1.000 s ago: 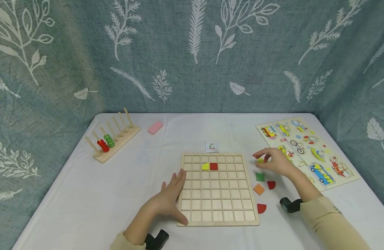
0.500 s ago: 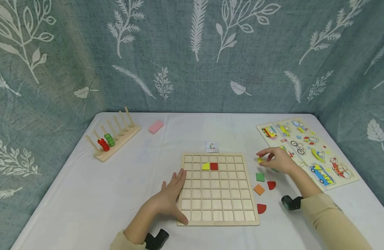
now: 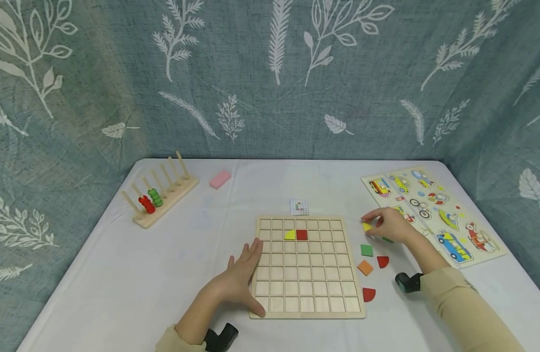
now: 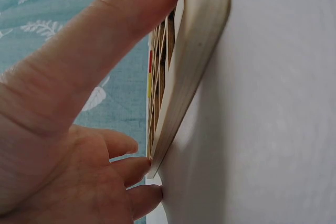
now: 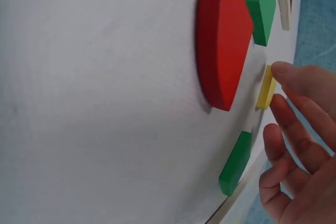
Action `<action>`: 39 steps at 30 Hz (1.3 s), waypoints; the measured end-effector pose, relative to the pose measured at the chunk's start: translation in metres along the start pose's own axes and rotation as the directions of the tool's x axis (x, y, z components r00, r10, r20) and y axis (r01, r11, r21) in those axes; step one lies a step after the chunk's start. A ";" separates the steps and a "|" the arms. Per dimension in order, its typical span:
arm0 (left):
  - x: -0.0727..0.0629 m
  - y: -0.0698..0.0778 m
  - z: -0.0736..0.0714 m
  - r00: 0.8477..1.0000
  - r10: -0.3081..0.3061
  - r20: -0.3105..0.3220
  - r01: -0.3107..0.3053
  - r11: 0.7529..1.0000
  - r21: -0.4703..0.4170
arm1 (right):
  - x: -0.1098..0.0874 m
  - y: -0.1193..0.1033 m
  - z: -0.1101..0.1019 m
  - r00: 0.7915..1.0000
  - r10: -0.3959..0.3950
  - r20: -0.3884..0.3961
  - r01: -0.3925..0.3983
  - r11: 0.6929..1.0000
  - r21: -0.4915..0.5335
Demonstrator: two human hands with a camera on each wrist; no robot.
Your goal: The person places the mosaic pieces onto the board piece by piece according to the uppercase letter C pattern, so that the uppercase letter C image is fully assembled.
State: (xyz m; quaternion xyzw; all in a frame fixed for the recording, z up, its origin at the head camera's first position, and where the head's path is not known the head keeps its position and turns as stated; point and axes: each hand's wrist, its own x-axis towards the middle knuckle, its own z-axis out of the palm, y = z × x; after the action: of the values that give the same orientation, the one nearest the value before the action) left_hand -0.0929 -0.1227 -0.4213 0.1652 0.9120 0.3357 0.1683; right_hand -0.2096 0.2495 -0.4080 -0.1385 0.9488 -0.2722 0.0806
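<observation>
My left hand (image 3: 236, 278) lies spread along the left edge of a wooden grid board (image 3: 307, 315), its thumb on the near left corner. In the left wrist view the thumb (image 4: 121, 30) presses the board's rim. On the grid sit a yellow piece (image 3: 290, 235) and, touching its right side, a red square (image 3: 301, 235). Right of the board, my right hand (image 3: 390, 226) pinches another yellow piece (image 3: 367, 227) low over the table; its exact shape is partly covered. A green piece (image 5: 236, 162) lies beneath that hand.
A green square (image 3: 366, 250), an orange square (image 3: 365, 267) and two red quarter-circles (image 3: 369, 294) lie right of the board. A small pattern card (image 3: 299, 207) is behind it. A picture puzzle (image 3: 432, 215), a bead peg rack (image 3: 166, 203) and a pink block (image 3: 220, 179) stand farther out.
My right hand has shifted slightly right and its fingers have closed in around the yellow piece, which shows more now. The left hand stays put on the board.
</observation>
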 end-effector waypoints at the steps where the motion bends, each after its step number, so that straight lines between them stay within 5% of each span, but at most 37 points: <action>1: 0.000 0.000 0.000 1.000 -0.002 0.003 0.002 1.000 -0.002 | 0.000 0.000 0.000 1.000 0.009 0.005 -0.009 1.000 0.002; 39: 0.001 0.000 -0.005 1.000 -0.001 0.027 0.001 1.000 0.011 | 0.004 0.001 0.002 0.998 0.048 0.039 -0.050 0.998 0.038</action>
State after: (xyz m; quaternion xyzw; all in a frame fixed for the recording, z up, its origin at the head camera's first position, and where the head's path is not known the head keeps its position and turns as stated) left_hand -0.0959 -0.1252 -0.4175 0.1703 0.9116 0.3282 0.1798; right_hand -0.2128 0.2482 -0.4103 -0.1189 0.9447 -0.2860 0.1081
